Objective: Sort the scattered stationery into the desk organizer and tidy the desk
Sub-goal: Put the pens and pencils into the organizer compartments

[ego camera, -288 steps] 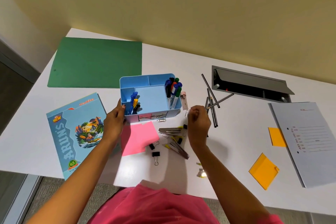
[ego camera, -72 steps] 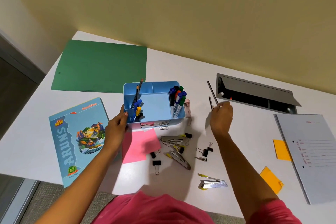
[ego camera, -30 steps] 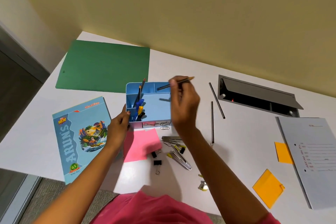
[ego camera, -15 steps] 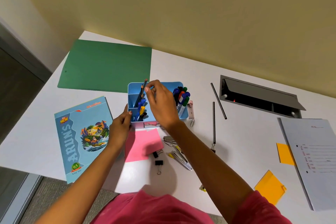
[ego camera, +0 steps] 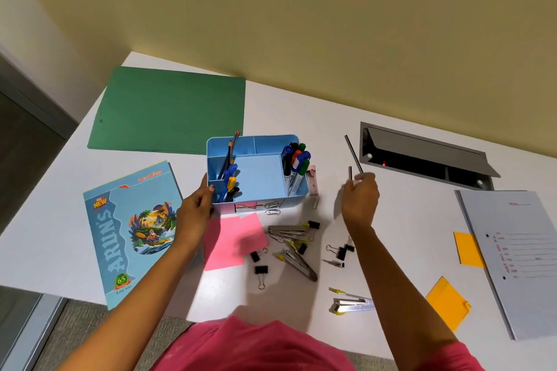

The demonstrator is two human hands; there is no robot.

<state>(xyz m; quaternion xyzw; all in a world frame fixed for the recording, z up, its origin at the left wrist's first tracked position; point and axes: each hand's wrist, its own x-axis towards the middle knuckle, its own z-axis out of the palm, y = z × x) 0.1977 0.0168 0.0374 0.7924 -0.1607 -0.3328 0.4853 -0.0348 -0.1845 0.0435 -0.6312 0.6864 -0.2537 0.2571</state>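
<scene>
I see blue organizer [ego camera: 256, 178], pens [ego camera: 229, 182] upright inside | left grip [ego camera: 196, 211] grasping its wall | right grip [ego camera: 360, 199] pinching dark pencil [ego camera: 350, 173] | notebook [ego camera: 129, 229] reads "ARUN'S", "ALL NEW", "65"

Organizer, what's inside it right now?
Pencils and pens on the left, markers on the right. Their lower ends are hidden behind the organizer walls.

Fittings and surroundings
A grey cable hatch [ego camera: 422, 149] sits recessed in the white counter [ego camera: 316, 123] near the yellow wall [ego camera: 271, 9], lid open, a red light [ego camera: 383, 163] inside; grey carpet [ego camera: 99, 331] below.
</scene>
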